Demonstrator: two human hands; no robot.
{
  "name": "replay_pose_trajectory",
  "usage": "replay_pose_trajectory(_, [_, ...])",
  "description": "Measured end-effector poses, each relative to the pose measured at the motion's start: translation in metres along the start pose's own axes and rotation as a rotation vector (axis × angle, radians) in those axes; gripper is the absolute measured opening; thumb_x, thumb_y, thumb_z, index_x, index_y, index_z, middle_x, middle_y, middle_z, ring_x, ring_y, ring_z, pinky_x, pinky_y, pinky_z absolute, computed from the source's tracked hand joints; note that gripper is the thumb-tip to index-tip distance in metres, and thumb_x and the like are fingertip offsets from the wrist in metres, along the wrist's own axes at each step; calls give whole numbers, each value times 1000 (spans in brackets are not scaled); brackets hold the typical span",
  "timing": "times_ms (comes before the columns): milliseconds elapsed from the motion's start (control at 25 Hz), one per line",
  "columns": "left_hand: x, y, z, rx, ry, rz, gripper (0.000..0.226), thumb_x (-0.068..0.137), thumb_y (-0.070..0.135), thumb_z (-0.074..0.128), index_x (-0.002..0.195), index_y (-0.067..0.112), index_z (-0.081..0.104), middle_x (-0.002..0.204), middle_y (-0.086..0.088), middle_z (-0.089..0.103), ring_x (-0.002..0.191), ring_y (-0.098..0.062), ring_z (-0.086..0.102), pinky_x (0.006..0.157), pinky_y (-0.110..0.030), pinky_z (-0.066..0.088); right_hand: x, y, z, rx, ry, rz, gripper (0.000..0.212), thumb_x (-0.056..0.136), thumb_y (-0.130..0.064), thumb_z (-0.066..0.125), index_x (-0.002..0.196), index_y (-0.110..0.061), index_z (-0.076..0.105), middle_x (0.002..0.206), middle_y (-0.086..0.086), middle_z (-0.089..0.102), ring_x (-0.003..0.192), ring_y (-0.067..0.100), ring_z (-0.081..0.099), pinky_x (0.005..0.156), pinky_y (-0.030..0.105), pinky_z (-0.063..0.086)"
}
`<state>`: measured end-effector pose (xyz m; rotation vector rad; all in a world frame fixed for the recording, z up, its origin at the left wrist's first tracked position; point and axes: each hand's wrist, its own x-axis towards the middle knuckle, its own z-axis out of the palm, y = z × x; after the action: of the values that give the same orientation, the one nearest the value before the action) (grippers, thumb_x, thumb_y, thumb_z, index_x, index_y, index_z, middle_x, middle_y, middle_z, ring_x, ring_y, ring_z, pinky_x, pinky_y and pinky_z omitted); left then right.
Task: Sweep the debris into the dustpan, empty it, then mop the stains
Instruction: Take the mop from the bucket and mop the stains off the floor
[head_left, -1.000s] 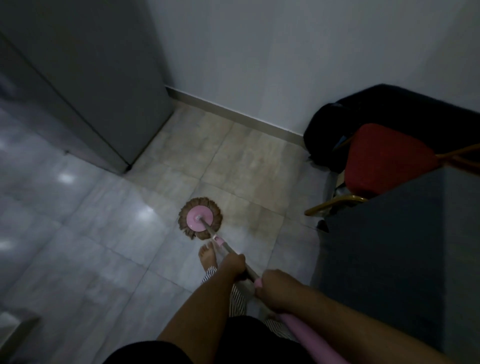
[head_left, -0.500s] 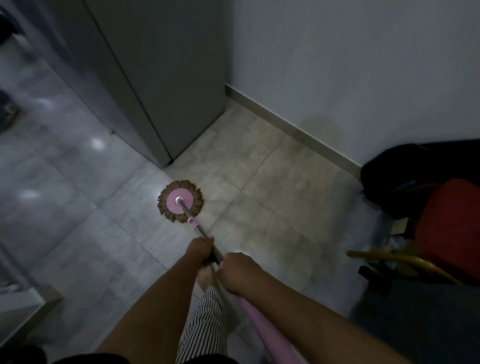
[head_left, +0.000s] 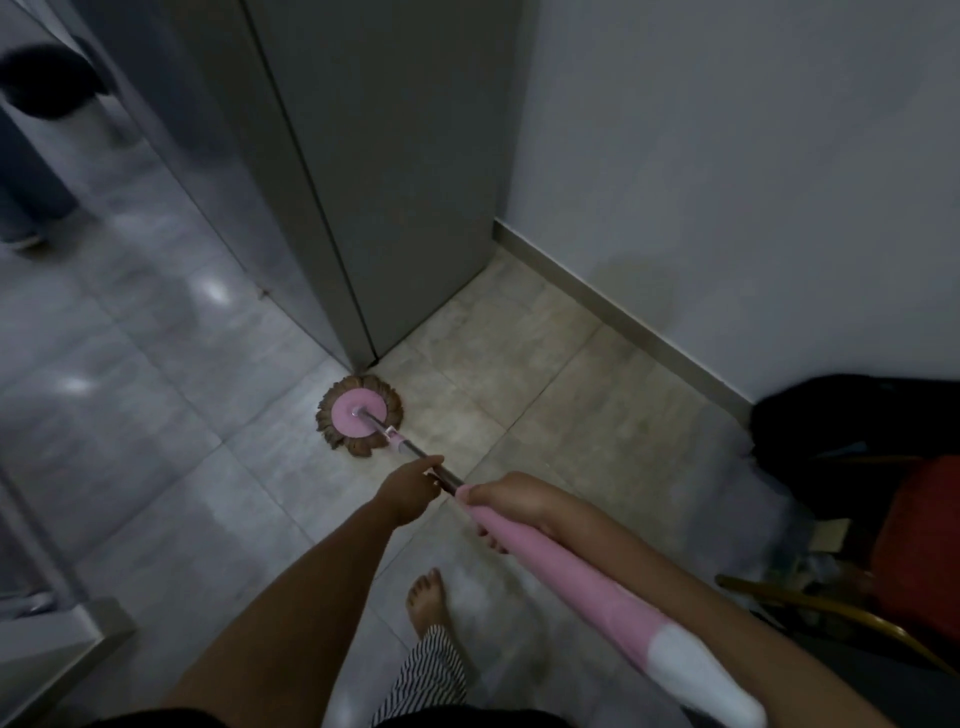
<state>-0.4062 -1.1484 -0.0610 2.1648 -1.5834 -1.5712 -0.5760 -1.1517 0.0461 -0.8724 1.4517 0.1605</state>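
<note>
Mop head (head_left: 359, 417): flat on the floor (head_left: 545, 415), pressed at the foot of the grey cabinet (head_left: 395, 182) corner, reaching grime along that edge.
Left hand (head_left: 410, 491): grip closed low on the metal shaft, steering.
Right hand (head_left: 511, 501): grip closed around the pink handle (head_left: 571, 566), supplying push.
Stage: mopping, I judge.

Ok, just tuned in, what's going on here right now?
A person is mopping a tiled floor with a round mop. The left hand grips the metal part of the mop handle, and the right hand holds the pink section just behind it. The mop head lies flat on the floor, right at the bottom corner of a grey cabinet. One bare foot shows below the hands. No dustpan is in view.
</note>
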Motion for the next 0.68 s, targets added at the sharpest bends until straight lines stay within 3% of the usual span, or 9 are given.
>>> replay_pose_trajectory(80, [-12, 9, 17, 148, 25, 117, 51, 93, 20, 58, 143, 21, 47, 135, -8, 57, 121, -19, 55, 99, -24, 42, -18, 17, -17, 41, -30, 12, 33, 91, -40, 58, 96, -7, 64, 75, 6, 65, 53, 12, 60, 46, 16, 48])
replay_pose_trajectory(240, [-39, 41, 74, 328, 162, 272, 47, 90, 43, 57, 135, 31, 54, 124, -3, 57, 108, -16, 56, 91, -26, 47, -70, 70, -58, 57, -42, -154, 29, 86, -48, 60, 84, -23, 75, 68, -7, 68, 50, -1, 60, 46, 11, 46])
replay_pose_trajectory(320, [-55, 68, 107, 334, 231, 302, 43, 89, 45, 58, 130, 32, 59, 118, -2, 56, 104, -16, 55, 88, -26, 46, -98, 90, -90, 20, -65, -161, 34, 89, -48, 58, 99, -20, 73, 70, -8, 68, 52, -1, 61, 48, 11, 47])
replay_pose_trajectory(400, [-68, 98, 133, 232, 271, 325, 38, 88, 42, 61, 123, 30, 65, 117, 0, 62, 104, -15, 58, 88, -24, 45, -124, 110, -122, 246, -174, -36, 40, 95, -36, 57, 117, -4, 65, 76, 0, 70, 56, 5, 65, 52, 16, 54])
replay_pose_trajectory(480, [-78, 132, 152, 106, 311, 344, 33, 86, 39, 64, 116, 29, 69, 105, 2, 68, 94, -15, 63, 78, -23, 46, -146, 136, -148, 694, -187, -126, 30, 102, -12, 43, 124, 3, 58, 95, 16, 70, 66, 18, 72, 60, 26, 60])
replay_pose_trajectory(560, [-88, 160, 165, 32, 333, 344, 29, 84, 42, 65, 110, 29, 72, 86, 6, 67, 77, -12, 61, 64, -23, 41, -163, 156, -159, 866, -62, -305, 32, 97, 5, 37, 118, -5, 60, 113, 17, 65, 77, 21, 70, 68, 31, 59])
replay_pose_trajectory(680, [-91, 178, 175, -34, 354, 312, 27, 81, 47, 65, 101, 31, 73, 79, 6, 70, 69, -10, 62, 59, -24, 41, -167, 152, -154, 494, 244, -570, 27, 89, -8, 63, 113, -20, 62, 116, -3, 65, 96, 11, 65, 84, 30, 55])
